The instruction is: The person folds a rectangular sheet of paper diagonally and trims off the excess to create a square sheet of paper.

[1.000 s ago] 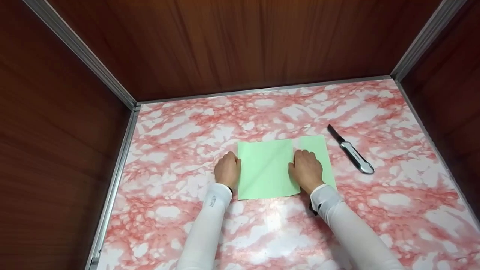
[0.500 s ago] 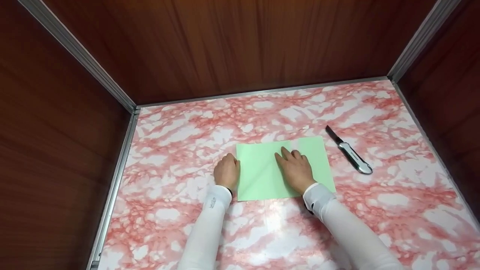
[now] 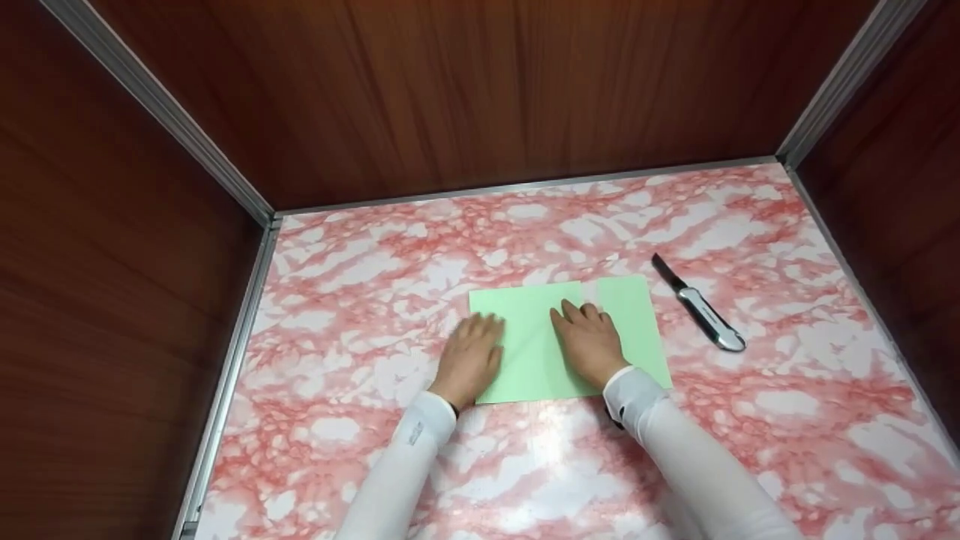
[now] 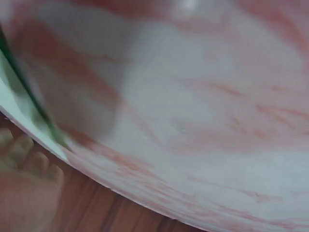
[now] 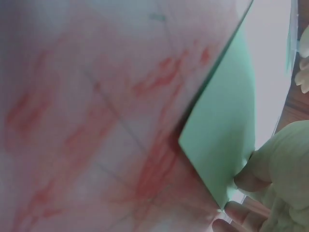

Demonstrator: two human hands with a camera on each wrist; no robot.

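Note:
Light green paper lies flat in front of me: a wider piece (image 3: 529, 367) with a faint diagonal crease, and a narrower piece (image 3: 634, 322) to its right. A thin gap shows between them at the top; lower down, my right hand covers it. My left hand (image 3: 471, 356) is slightly blurred, its straight fingers over the wider piece's left edge. My right hand (image 3: 591, 345) rests on the paper, thumb and index finger spread on the wider piece. In the right wrist view, the thumb (image 5: 253, 176) lies at the paper's edge.
To the right of the paper lies a utility knife (image 3: 699, 306) with a dark blade pointing away from me. The red-and-white marbled table (image 3: 360, 300) is bounded by brown wood panels (image 3: 480, 97) at the back and both sides.
My right hand has moved left from the wider piece's right edge onto its surface and spread its fingers. My left hand has straightened its fingers and slid rightward over the left edge.

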